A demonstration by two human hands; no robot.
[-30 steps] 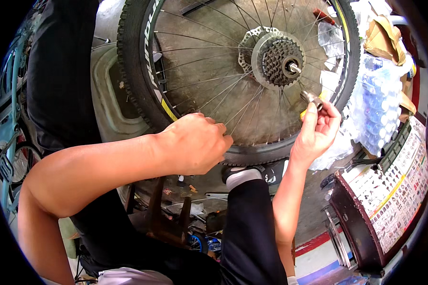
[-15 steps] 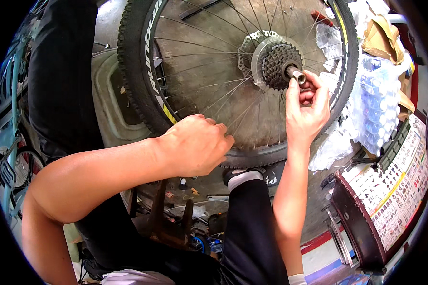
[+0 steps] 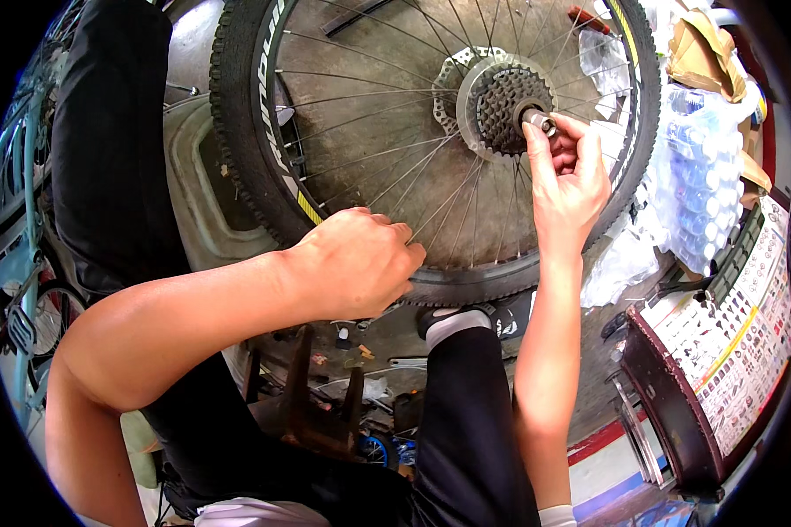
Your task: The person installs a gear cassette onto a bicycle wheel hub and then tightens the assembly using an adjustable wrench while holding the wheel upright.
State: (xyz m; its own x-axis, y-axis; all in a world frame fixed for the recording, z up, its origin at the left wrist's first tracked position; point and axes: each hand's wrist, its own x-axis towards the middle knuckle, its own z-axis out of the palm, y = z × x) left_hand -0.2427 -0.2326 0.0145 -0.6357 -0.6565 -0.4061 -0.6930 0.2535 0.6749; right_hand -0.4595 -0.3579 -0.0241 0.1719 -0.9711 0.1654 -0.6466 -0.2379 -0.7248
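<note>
A bicycle wheel [image 3: 244, 114] with a knobby tyre stands in front of me, its multi-cog cassette [image 3: 502, 104] and slotted brake disc [image 3: 442, 95] facing up toward me. My left hand [image 3: 356, 259] is closed over the near lower part of the tyre and rim, its fingertips hidden. My right hand [image 3: 567, 171] pinches a short silver cylindrical metal tool [image 3: 540, 120] with thumb and fingers, holding it at the centre of the cassette, over the axle.
A pale basin [image 3: 224, 220] lies left of the wheel. On the right are wrapped water bottles [image 3: 694, 176], brown paper [image 3: 707, 53] and a printed panel [image 3: 703, 342]. Blue bike frames [image 3: 26, 176] line the left edge. A red-handled tool [image 3: 589, 19] lies behind the wheel.
My right hand has moved up and left with the metal tool, from beside the lower rim area onto the hub. My left hand stays on the tyre.
</note>
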